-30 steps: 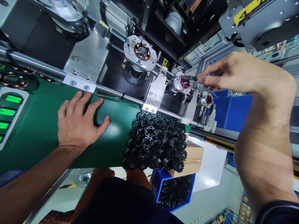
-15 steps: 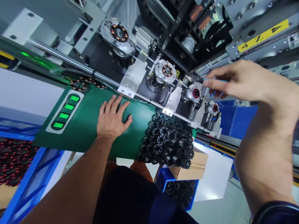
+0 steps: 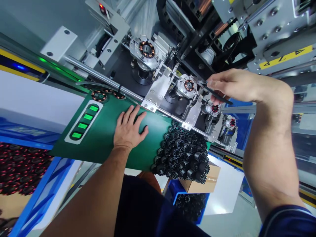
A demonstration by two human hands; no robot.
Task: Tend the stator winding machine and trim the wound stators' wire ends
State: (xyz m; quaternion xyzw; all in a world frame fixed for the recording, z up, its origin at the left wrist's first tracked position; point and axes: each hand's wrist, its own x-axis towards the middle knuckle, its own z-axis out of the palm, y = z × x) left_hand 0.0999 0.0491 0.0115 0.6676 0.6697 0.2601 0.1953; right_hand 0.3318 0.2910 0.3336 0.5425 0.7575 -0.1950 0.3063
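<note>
My left hand (image 3: 130, 130) lies flat on the green work surface (image 3: 106, 144), fingers spread, holding nothing. Pinched in my right hand (image 3: 232, 85) is a slim black tool (image 3: 219, 94), tweezers-like, though its exact kind is unclear. Its front end is close to the second fixture (image 3: 187, 86), which carries a ring-shaped stator with copper windings (image 3: 189, 85). Below the right fingers, another fixture holds a stator with red windings (image 3: 215, 108), partly covered by the hand. A larger copper-wound stator (image 3: 146, 49) sits in the leftmost fixture, and a red-wound one (image 3: 232, 122) in the rightmost.
Many black stator cores (image 3: 184, 153) are piled at the surface's right end. Loose copper-wound stators (image 3: 99, 95) lie near a panel with green-lit buttons (image 3: 82, 125). A metal rail (image 3: 98, 74) runs before the fixtures. Blue crates (image 3: 39, 197) and a cardboard box (image 3: 214, 177) stand below.
My right hand has shifted from the red-wound fixtures leftward toward the second fixture, and the black tool now shows in it. The view has swung slightly; my left hand stays flat.
</note>
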